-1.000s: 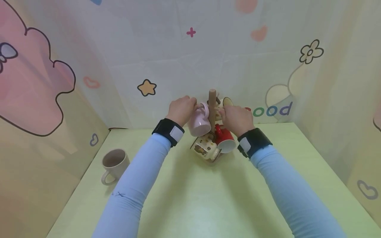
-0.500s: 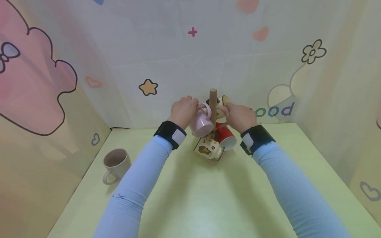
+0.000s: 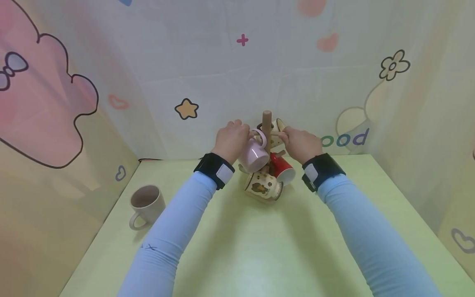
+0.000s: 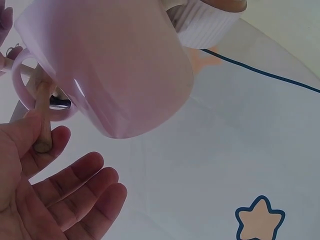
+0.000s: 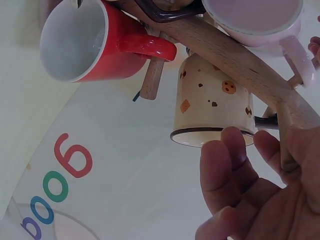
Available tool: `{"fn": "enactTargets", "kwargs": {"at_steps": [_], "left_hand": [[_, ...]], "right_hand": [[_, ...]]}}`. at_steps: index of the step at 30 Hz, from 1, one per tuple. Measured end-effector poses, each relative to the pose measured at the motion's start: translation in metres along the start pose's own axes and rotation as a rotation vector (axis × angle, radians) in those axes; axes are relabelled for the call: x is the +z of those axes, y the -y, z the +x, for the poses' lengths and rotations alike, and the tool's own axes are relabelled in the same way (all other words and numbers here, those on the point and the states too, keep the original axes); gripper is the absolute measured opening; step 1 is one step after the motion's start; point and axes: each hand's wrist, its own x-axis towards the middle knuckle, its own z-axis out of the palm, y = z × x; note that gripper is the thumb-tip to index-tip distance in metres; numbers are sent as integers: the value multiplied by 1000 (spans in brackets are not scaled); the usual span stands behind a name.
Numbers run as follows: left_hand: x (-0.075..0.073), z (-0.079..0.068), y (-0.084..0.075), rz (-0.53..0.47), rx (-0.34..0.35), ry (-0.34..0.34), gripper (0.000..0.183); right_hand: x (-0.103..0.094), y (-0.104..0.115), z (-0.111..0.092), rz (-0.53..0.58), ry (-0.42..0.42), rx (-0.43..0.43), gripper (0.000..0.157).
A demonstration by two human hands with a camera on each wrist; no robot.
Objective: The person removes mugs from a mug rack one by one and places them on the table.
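Observation:
A wooden mug tree (image 3: 266, 121) stands near the back of the table. My left hand (image 3: 231, 141) pinches one of its upper pegs (image 4: 44, 122) between thumb and index finger. From that peg a pink mug (image 3: 254, 156) hangs by its handle. Across the post, my right hand (image 3: 303, 145) pinches the opposite peg (image 5: 286, 127), its other fingers loosely bent. A red mug (image 3: 281, 167) and a cream mug with a bear picture (image 3: 262, 185) hang lower down. Behind the post is another cream mug (image 5: 212, 95), dark-rimmed. The tree's base is mostly hidden under the mugs.
A beige mug (image 3: 146, 202) stands upright on the pale green table (image 3: 237, 251), left of my left forearm. A printed cloth wall (image 3: 208, 62) closes off the back, close behind the mug tree, and cloth also hangs at both sides.
The mug tree has turned a little between my hands: the lower bear mug has swung to the right and the red mug slightly back. Both hands keep their hold on the pegs.

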Motion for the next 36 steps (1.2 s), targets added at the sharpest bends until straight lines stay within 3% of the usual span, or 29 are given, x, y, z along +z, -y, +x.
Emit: {"fn": "enactTargets", "kwargs": {"at_steps": [15, 36], "left_hand": [[-1, -4, -3, 5, 1, 4, 30], [1, -9, -7, 41, 4, -30, 31]], "right_hand": [[-2, -4, 8, 37, 12, 2, 36], [-1, -5, 13, 58, -49, 17, 31]]}}
